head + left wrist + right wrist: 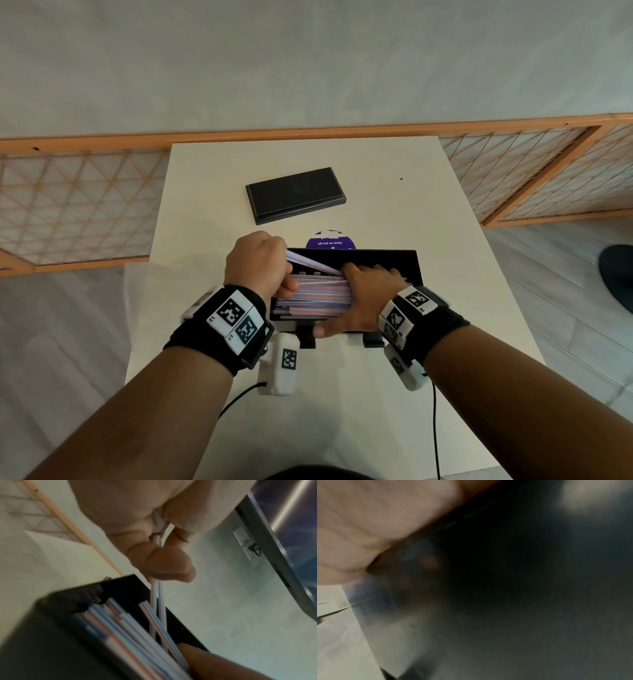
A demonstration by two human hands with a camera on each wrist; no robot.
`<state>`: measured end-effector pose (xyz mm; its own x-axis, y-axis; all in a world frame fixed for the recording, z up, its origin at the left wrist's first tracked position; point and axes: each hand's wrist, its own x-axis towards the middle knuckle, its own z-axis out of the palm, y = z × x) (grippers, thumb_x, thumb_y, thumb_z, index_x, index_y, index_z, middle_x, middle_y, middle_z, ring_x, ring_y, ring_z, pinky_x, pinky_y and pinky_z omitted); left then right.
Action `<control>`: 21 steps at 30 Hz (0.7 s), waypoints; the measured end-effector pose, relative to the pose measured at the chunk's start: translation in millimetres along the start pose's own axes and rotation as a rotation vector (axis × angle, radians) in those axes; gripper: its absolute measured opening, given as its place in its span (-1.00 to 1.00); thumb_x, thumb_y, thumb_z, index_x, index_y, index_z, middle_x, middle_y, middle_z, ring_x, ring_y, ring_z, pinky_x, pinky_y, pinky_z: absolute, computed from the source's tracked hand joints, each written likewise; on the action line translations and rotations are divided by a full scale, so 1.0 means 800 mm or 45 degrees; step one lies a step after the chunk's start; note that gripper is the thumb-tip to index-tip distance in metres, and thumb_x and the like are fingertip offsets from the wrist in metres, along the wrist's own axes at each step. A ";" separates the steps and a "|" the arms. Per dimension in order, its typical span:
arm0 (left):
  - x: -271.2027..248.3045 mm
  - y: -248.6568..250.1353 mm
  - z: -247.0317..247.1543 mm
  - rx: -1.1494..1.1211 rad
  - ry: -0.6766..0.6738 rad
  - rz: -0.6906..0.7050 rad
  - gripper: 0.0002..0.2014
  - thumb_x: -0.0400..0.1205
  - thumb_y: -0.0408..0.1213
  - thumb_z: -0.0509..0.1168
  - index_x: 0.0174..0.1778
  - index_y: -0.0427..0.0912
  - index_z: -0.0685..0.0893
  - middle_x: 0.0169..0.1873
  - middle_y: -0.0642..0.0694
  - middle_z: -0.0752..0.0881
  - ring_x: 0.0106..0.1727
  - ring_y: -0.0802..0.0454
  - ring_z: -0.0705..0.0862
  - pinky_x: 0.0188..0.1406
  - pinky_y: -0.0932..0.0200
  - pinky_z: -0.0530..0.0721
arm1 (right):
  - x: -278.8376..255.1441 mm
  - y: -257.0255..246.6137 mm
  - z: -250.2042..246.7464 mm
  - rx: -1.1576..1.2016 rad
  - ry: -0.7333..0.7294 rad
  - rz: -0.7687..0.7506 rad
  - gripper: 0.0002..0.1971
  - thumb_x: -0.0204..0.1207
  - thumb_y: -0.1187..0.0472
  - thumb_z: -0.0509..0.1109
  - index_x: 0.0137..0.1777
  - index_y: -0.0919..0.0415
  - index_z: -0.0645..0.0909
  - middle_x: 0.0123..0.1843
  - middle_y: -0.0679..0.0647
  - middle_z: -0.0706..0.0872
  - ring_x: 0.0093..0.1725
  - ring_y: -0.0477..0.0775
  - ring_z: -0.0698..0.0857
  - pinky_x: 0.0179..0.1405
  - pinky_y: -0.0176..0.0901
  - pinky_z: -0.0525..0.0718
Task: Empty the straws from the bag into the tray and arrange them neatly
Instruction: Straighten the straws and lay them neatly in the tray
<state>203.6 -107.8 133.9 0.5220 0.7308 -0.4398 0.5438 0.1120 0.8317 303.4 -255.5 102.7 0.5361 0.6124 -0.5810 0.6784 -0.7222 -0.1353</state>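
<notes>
A black tray point(412, 263) sits mid-table and holds a flat layer of pink, blue and white striped straws point(317, 299). My left hand point(284, 262) is at the tray's left end. Its thumb and fingers pinch a few straws point(310, 263) whose left ends are lifted above the pile. The left wrist view shows that pinch point(163, 545) on the raised straws point(157, 599) over the tray point(56, 635). My right hand point(363, 291) lies flat on the pile's right half, with its thumb along the tray's front wall. In the right wrist view only the palm point(376, 520) shows against dark blur.
A flat black rectangular lid point(295, 195) lies farther back on the white table point(445, 205). A round purple sticker point(330, 240) shows behind the tray. A translucent plastic bag point(147, 291) hangs over the table's left edge. A wooden lattice screen point(68, 205) runs behind.
</notes>
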 end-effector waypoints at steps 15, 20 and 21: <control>-0.002 -0.005 -0.006 0.303 -0.456 0.000 -0.75 0.83 -0.13 0.16 -0.01 -0.20 0.63 -0.18 -0.22 0.78 -0.48 -0.09 0.73 -0.46 -0.01 0.77 | -0.011 0.010 -0.008 0.075 0.008 -0.012 0.19 -0.19 -0.77 0.28 0.46 -0.12 0.31 0.30 -0.04 0.59 0.28 0.11 0.61 0.40 0.17 0.54; -0.012 0.002 0.014 1.231 -0.443 0.429 -0.64 0.80 0.06 0.08 0.23 -0.18 0.53 0.16 -0.18 0.65 0.04 -0.08 0.61 -0.03 0.04 0.55 | -0.008 0.011 -0.015 -0.002 -0.131 0.019 0.21 -0.25 -0.65 0.46 0.46 -0.12 0.33 0.24 -0.05 0.61 0.21 0.10 0.63 0.28 0.11 0.63; -0.015 0.006 0.015 1.288 -0.439 0.453 -0.59 0.79 0.09 0.09 0.33 -0.17 0.51 0.23 -0.17 0.61 0.12 -0.07 0.60 0.03 0.06 0.55 | -0.007 0.011 -0.018 -0.023 -0.151 0.030 0.20 -0.26 -0.64 0.47 0.45 -0.12 0.34 0.22 -0.05 0.61 0.18 0.09 0.63 0.25 0.09 0.64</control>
<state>207.5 -124.1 138.9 0.8222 0.3696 -0.4329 0.5287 -0.7776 0.3403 313.7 -260.7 115.9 0.4893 0.5522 -0.6750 0.6758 -0.7293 -0.1067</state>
